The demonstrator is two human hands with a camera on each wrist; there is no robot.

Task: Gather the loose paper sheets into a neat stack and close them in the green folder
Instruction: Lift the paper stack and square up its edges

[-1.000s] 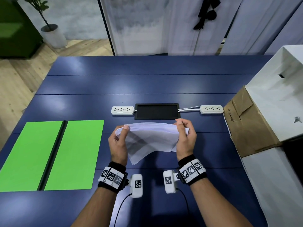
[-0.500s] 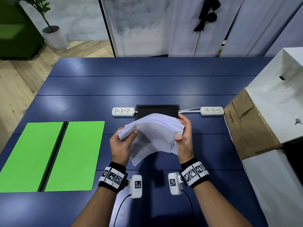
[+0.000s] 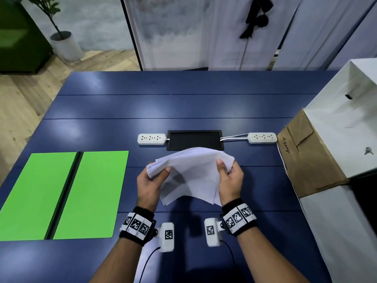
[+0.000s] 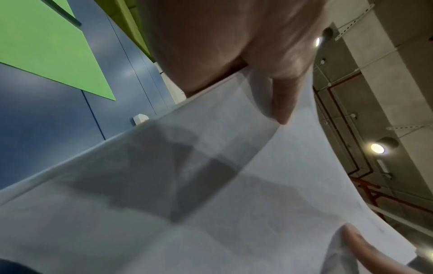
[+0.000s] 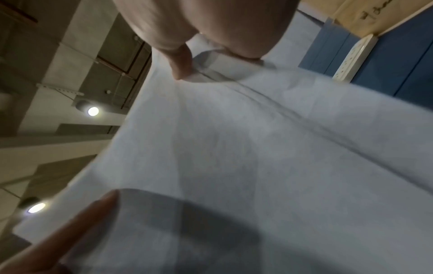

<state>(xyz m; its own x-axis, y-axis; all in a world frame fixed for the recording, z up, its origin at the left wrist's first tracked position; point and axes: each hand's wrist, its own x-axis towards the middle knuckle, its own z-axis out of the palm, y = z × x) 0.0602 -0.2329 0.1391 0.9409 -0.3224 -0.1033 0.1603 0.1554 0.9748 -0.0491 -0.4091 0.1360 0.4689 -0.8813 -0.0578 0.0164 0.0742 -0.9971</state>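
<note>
At the far left the green folder is laid open and flat on the blue table, well apart from the hands and with nothing in it. The paper sheets are held in the air above the table, just in front of the black panel. The left hand is clamped on their left edge, thumb on top, and the right hand is clamped on their right edge. Compared with a second ago, the bundle has been tilted up on its right side and its far edges have been drawn closer together, yet the near corners are still fanned out; squaring is judged unfinished, and loading of the folder has not begun. On the brown cardboard box at the right some handwriting is seen, too small to be read.
</note>
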